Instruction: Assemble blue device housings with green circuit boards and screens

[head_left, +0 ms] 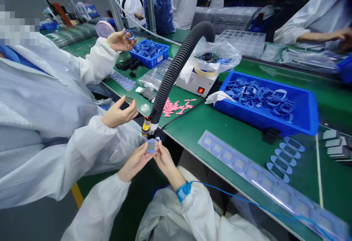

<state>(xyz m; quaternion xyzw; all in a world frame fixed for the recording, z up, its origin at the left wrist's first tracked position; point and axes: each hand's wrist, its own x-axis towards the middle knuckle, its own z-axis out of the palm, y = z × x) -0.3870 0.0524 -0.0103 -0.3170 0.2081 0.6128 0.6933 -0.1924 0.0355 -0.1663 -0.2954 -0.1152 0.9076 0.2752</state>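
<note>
Blue-rimmed piece [151,146] in left hand [134,163] — underside out of sight

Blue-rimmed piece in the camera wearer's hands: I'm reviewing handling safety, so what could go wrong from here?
The blue-rimmed piece, in the left hand with the right hand close against it, shows in front of the bench edge; if it slips, it might miss the bench.

The yellow fitting at the hose's end appears close, so a bump seems possible.

The blue cord from the right wrist could snag.
</note>
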